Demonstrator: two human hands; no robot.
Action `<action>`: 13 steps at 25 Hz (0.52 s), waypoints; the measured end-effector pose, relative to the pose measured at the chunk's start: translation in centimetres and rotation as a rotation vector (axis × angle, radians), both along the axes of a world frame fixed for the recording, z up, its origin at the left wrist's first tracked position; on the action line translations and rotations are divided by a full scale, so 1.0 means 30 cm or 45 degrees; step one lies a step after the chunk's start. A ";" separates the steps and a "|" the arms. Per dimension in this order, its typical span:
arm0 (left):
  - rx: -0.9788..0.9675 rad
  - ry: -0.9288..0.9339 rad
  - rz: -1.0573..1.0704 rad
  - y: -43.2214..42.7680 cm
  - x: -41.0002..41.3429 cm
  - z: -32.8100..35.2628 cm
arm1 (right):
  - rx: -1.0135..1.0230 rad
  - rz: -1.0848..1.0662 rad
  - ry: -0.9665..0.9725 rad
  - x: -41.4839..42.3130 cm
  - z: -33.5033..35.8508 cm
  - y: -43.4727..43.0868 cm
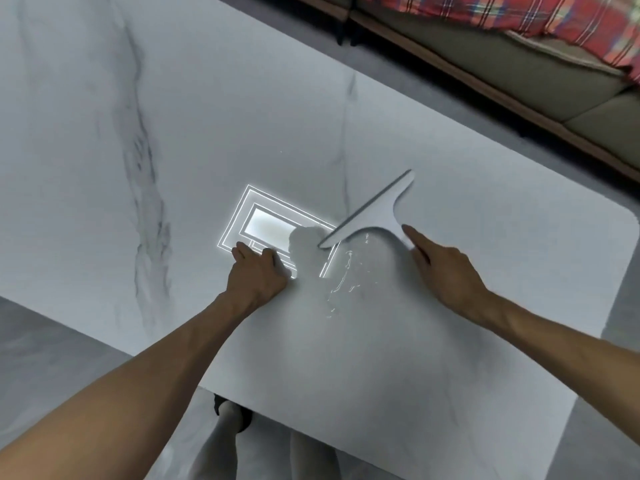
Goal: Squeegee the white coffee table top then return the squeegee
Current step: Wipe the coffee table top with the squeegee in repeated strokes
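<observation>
So the squeegee is flat on the white coffee table top, a bit toward 3 o'clock from the middle of the view. Its blade runs from about 7 o'clock up to 1 o'clock, and the handle points off toward 4 o'clock. The right hand has hold of that handle, with the index finger laid straight along the top. The other fingers are tucked underneath, so I can't tell how they sit. The left hand is at 9 o'clock from the blade's lower end, fingers curled in close together and resting on the table, holding nothing.

Some thin wet streaks sit between the two hands, at roughly 6 o'clock from the blade. A ceiling light reflection glows just above the left hand. A sofa with a plaid blanket is up at 1 o'clock.
</observation>
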State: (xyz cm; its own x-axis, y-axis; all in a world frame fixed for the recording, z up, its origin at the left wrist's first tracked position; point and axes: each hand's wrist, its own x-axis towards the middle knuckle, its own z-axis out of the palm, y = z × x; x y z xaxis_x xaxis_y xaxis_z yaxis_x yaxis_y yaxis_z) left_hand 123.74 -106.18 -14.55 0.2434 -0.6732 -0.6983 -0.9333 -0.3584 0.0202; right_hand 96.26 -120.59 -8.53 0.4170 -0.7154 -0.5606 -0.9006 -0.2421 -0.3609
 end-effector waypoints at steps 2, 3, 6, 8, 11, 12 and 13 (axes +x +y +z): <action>0.003 -0.015 0.095 -0.004 -0.014 0.021 | 0.081 -0.010 0.101 -0.126 0.079 0.078; 0.022 0.009 0.044 -0.025 -0.024 0.042 | 0.099 -0.025 0.110 -0.159 0.107 0.080; -0.190 -0.102 -0.149 -0.044 -0.020 0.071 | -0.038 -0.067 0.001 -0.123 0.110 -0.058; -0.212 -0.131 -0.239 -0.044 -0.020 0.077 | -0.108 -0.162 -0.118 0.014 0.071 -0.209; -0.249 -0.283 -0.524 -0.024 -0.005 0.061 | -0.036 -0.398 -0.234 0.285 -0.009 -0.403; -0.276 -0.280 -0.579 -0.013 0.004 0.045 | -0.020 -0.455 -0.269 0.378 -0.032 -0.445; -0.207 -0.251 -0.613 -0.011 0.008 0.045 | -0.015 -0.493 -0.301 0.467 -0.052 -0.473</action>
State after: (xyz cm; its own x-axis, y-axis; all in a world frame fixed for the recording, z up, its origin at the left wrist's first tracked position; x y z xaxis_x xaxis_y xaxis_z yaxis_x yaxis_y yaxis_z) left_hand 123.99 -106.50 -13.21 -0.0036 -0.8363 -0.5483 -0.9829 0.1039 -0.1520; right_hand 110.25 -134.79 -10.10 0.2331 -0.8497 -0.4729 -0.8187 0.0910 -0.5670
